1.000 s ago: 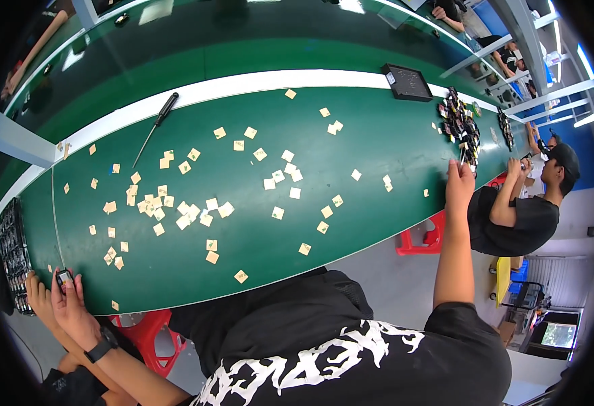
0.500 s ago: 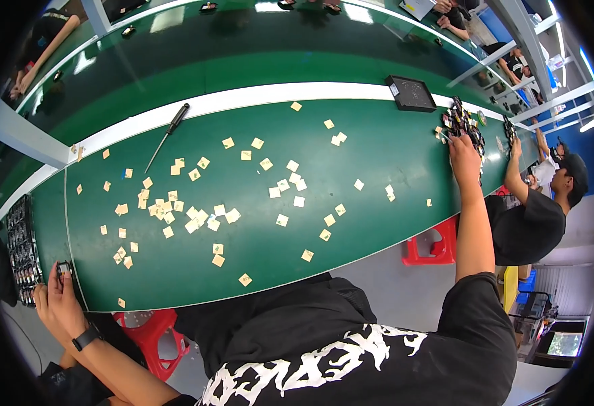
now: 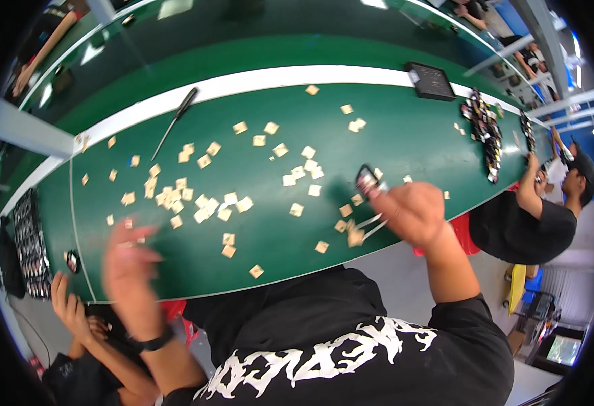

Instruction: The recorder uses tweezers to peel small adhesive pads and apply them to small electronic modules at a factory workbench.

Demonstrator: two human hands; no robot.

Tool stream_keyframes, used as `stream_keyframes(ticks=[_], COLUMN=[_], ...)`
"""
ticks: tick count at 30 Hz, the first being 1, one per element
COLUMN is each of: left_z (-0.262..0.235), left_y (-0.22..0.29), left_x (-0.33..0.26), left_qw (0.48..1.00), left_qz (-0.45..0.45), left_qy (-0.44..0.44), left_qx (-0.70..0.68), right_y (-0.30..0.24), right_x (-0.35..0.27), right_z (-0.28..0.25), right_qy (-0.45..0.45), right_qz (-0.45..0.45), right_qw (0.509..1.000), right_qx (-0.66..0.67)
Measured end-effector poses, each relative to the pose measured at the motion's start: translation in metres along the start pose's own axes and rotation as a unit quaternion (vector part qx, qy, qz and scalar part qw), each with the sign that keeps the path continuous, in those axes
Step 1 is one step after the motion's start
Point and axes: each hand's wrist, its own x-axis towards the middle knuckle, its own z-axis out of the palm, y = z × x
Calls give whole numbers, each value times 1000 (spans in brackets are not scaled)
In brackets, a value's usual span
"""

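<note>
My right hand [image 3: 412, 213], closed, is over the right-middle of the green table. Between its fingers is a small black oval-framed part [image 3: 368, 180], and a pair of tweezers [image 3: 376, 226] points down-left from the same hand. At the tweezers' tips is a small cream square [image 3: 355, 237]; whether they grip it I cannot tell. My left hand [image 3: 131, 277] is blurred above the table's left front, its fingers apart with nothing visible in them. Left of it, another small black part [image 3: 73, 261] lies on the table. Many cream squares [image 3: 205, 206] are scattered between my hands.
A co-worker's hand [image 3: 69, 308] is at the left front edge, close to my left forearm. Rows of black parts [image 3: 32, 243] stand far left. A screwdriver [image 3: 175, 123] lies behind the squares. Black parts are piled [image 3: 486, 132] at right, near a black tray [image 3: 430, 81].
My right hand has come left from the pile, bringing a black part and the tweezers. My left hand has let go of its part and moved right; the part now lies on the table.
</note>
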Motion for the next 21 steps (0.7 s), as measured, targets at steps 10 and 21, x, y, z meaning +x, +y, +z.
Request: stream_keyframes(ticks=[10,21], left_z=[76,78], left_y=[4,-1], left_x=[-21,-29], left_qw=[854,955], left_qz=[-212,-56], left_qy=[-257,-135], left_qx=[-400,-258], right_y=[-92,-112], right_x=[81,90], right_z=[57,50], right_qy=[-38,-192], right_qz=[23,513], right_qw=[956,487], right_qx=[291,680])
